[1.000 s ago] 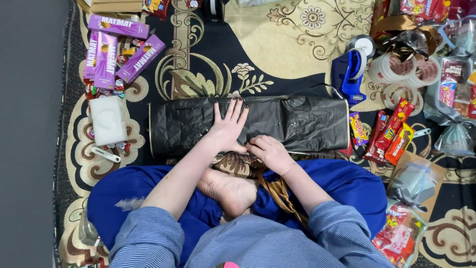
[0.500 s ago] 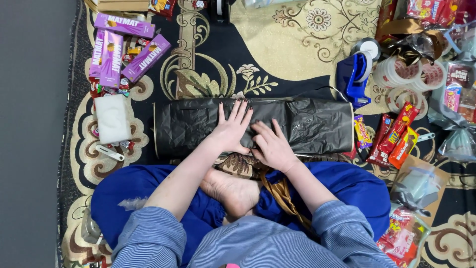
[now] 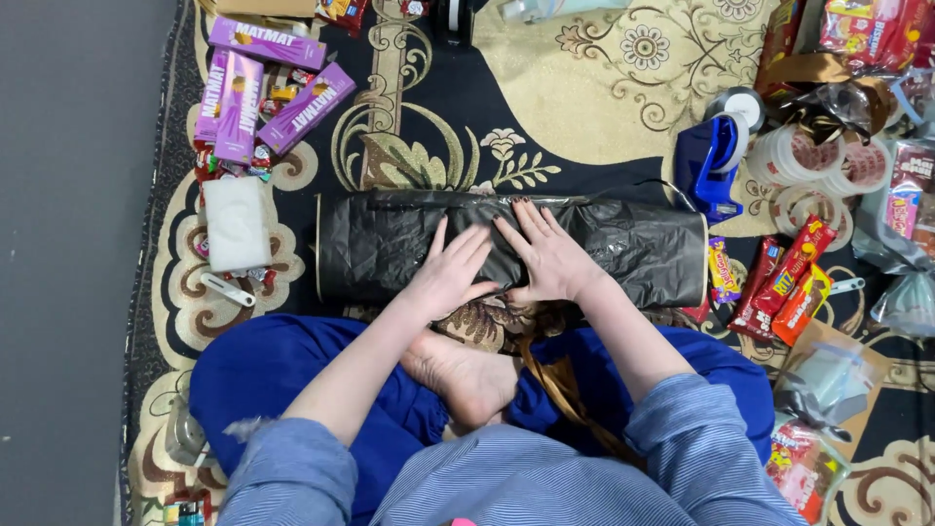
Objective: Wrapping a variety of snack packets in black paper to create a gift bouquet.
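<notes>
Head view looks straight down on a person sitting cross-legged on a patterned rug (image 3: 604, 88), blue trousers and striped blue sleeves nearest the camera, a bare foot (image 3: 467, 375) tucked between the knees. Just beyond the foot, both hands lie flat on a long black plastic bag (image 3: 390, 244) that stretches sideways across the rug. The left hand (image 3: 450, 273) rests palm down with fingers spread and released, grasping nothing; the right hand (image 3: 550, 258) does the same just beside it, the two thumbs nearly touching. Neither hand is clenched.

Left of the bag lie a white pad (image 3: 234, 222) and, near it, a small white tool (image 3: 229, 289). Farther off on that side sit purple boxes (image 3: 263, 93) with loose sweets around them. At the bag's right end are red snack packets (image 3: 789, 282), and beyond those a blue tape dispenser (image 3: 709, 161) and clear tape rolls (image 3: 808, 161). More wrapped goods crowd the far right corner.

As a judgement, the thin, crinkled plastic looks slippery, so flat palms could slide over it rather than hold it, letting the bag bunch or shift toward the knees. Hard pressing could also split the film if something stiff lies inside; what the bag contains cannot be told. The snack packets touching its right end could be nudged aside if the bag moves that way.
</notes>
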